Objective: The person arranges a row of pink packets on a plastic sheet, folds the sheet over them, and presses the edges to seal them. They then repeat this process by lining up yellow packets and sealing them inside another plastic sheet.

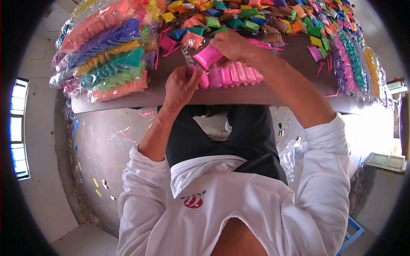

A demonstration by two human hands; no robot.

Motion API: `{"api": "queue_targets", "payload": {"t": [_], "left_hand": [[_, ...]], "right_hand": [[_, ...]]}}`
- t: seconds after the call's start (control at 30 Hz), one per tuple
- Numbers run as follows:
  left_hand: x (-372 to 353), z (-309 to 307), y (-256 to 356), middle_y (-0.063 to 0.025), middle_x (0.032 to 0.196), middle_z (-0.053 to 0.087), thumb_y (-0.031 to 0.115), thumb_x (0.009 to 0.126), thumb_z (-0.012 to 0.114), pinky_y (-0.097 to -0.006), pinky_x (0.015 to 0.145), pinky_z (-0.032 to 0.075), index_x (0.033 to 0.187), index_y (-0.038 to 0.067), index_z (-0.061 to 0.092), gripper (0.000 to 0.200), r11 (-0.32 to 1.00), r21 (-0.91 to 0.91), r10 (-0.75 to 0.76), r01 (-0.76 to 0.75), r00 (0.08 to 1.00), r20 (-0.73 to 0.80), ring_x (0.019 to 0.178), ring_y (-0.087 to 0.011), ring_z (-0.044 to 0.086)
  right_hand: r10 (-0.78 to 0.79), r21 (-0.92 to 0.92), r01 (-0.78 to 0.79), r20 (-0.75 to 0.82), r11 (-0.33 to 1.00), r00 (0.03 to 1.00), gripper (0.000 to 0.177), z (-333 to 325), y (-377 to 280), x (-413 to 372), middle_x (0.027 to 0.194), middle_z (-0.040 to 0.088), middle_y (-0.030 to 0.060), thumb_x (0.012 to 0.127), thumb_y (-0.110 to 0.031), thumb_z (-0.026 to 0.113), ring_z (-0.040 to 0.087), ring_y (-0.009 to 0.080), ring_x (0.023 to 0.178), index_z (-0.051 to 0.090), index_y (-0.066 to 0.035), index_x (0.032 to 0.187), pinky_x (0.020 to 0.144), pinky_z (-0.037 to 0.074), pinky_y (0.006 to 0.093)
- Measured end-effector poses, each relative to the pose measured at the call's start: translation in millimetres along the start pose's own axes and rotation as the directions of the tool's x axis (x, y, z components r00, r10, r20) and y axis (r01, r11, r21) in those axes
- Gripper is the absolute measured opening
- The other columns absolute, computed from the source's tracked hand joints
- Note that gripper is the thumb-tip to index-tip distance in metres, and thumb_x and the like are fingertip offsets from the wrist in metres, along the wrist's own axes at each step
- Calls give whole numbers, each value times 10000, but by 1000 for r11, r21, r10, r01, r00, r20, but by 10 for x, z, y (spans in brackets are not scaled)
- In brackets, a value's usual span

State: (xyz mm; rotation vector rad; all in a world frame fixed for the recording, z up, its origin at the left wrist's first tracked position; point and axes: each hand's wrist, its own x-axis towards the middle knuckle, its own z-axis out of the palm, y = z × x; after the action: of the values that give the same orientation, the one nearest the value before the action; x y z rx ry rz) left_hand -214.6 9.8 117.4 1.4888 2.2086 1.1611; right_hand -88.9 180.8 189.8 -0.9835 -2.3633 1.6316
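Observation:
My right hand (232,46) is closed on a shiny pink packet (208,56), its fingers on the packet's upper right corner. Below it, a row of several pink packets (239,75) stands side by side near the table's front edge. My left hand (183,83) is at the left end of this row, fingers curled on a clear plastic bag (188,55) whose film shows up beside the held packet. My left fingertips are partly hidden by the bag and packets. Part of the row lies behind my right forearm.
Clear bags of sorted coloured packets (109,55) are stacked at the left of the brown table (141,97), with more bags (352,68) at the right. A heap of loose mixed packets (252,19) covers the back. Thin pink strips (269,43) lie in front of it.

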Motion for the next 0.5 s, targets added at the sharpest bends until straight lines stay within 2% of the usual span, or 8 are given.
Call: {"api": "queue_targets", "payload": {"t": [0.03,0.07,0.13,0.23,0.3,0.5], "left_hand": [[-4,0,0,-169,755,587,475,891,605,-459,661,445,770,8,623,482,1000,-4,-20,20,1000,7,726,-368,585],[-6,2,-3,-169,754,587,474,892,606,-459,660,445,769,9,622,480,999,-8,-39,39,999,15,724,-367,585],[-12,5,2,-168,752,587,475,892,606,-459,657,444,765,10,619,482,999,-24,-47,47,999,10,723,-365,585],[-17,5,2,-167,752,587,478,892,608,-455,656,443,757,7,612,489,998,-50,-39,39,999,-1,722,-361,587],[-18,5,-20,-166,751,586,474,893,608,-451,657,444,757,5,611,488,996,-56,-69,70,997,20,724,-357,589],[-43,39,-26,-159,743,587,461,897,610,-435,663,453,794,2,635,471,998,-63,-29,25,998,-62,727,-346,599]], "right_hand": [[-49,-114,37,-100,993,994,322,-20,52,52,929,658,155,953,-304,542,684,301,776,610,10,988,751,554,455],[-193,-286,144,-149,947,970,309,-46,108,96,894,657,195,921,-274,544,679,339,773,623,23,955,743,552,469],[-478,-610,292,-164,737,863,286,-90,168,130,824,657,275,857,-215,547,670,416,768,650,49,888,726,547,497],[-504,-577,364,-97,731,858,242,-41,190,124,810,637,217,848,-229,627,635,401,778,602,12,841,695,483,475],[-524,-614,353,-119,706,843,231,46,173,142,805,636,212,845,-222,620,634,400,782,600,8,836,701,484,483],[-596,-661,375,-137,650,791,201,252,161,267,782,633,214,844,-196,586,624,413,758,587,3,813,702,497,494]]}}
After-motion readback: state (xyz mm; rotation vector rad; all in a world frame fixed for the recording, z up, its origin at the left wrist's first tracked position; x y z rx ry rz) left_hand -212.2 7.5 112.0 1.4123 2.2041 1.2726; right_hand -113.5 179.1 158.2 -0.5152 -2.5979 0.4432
